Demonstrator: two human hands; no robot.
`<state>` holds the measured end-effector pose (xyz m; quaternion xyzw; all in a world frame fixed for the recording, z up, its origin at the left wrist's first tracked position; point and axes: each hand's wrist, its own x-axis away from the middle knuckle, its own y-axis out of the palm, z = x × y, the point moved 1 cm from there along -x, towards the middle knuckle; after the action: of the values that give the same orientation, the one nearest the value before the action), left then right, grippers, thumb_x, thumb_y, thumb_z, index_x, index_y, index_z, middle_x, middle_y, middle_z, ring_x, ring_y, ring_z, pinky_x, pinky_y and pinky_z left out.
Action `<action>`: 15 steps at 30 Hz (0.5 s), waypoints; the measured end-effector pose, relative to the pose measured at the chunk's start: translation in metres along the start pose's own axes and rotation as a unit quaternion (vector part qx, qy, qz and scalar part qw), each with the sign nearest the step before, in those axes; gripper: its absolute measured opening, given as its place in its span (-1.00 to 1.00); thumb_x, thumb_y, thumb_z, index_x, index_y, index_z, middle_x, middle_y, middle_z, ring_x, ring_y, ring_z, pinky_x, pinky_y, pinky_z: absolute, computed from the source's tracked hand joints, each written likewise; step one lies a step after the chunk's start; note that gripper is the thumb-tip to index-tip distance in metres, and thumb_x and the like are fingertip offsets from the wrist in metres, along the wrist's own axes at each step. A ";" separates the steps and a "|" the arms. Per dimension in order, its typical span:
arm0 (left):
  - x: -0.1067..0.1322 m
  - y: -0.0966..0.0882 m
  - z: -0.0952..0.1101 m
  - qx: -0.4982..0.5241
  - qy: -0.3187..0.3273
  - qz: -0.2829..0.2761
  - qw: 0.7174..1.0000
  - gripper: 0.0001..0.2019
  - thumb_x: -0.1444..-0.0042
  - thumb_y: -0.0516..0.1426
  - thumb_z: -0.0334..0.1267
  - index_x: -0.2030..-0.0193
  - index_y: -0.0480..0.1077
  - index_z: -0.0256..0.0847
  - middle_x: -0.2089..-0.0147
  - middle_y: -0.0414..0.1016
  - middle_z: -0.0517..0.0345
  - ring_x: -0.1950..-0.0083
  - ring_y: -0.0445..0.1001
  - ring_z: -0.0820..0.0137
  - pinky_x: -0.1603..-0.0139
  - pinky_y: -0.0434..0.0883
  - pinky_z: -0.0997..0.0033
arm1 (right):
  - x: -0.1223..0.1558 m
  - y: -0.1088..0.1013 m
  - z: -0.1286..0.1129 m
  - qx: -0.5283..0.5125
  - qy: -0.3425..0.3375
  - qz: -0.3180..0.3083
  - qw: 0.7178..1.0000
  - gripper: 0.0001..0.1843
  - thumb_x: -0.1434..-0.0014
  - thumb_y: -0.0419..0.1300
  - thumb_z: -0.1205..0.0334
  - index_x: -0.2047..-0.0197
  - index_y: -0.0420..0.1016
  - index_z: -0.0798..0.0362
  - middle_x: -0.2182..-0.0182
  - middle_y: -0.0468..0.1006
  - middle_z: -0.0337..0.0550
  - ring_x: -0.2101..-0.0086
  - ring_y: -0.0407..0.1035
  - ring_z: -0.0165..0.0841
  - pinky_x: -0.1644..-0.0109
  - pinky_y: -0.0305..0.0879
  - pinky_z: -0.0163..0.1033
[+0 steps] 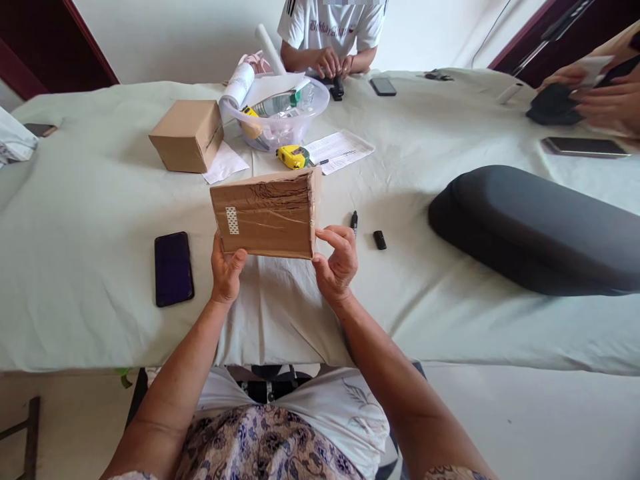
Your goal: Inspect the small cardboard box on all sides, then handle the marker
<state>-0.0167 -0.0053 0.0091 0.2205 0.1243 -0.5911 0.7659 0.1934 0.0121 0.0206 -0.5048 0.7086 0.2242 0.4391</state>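
I hold a flat brown cardboard box (267,213) upright above the table, its taped face toward me. My left hand (226,270) grips its lower left corner, thumb on the front. My right hand (336,261) is closed on its lower right corner with curled fingers. A small white perforated sticker sits on the box's left side. A black marker (354,222) and its cap (379,240) lie on the cloth just right of my right hand.
A dark phone (173,268) lies left of my hands. Farther back are a closed cardboard box (187,135), a clear bowl (280,113) of items, a yellow tape measure (293,157) and papers (339,150). A grey padded case (540,230) fills the right. Other people's hands work at the far edge and right.
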 end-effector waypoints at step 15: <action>-0.009 -0.006 -0.004 0.134 -0.145 0.083 0.977 -0.43 -0.10 0.12 0.34 -0.01 0.51 -0.06 -0.04 0.60 -0.04 0.02 0.57 0.19 0.23 0.56 0.29 | -0.009 -0.011 0.033 0.048 0.221 0.077 0.971 -0.60 -0.29 0.17 -0.19 0.07 0.52 -0.05 0.16 0.48 -0.13 0.11 0.42 -0.28 0.05 0.43 -0.12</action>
<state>-0.0244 0.0036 0.0083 0.2427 -0.0878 -0.5624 0.7855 0.2171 0.0374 0.0124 -0.4643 0.8348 0.1057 0.2765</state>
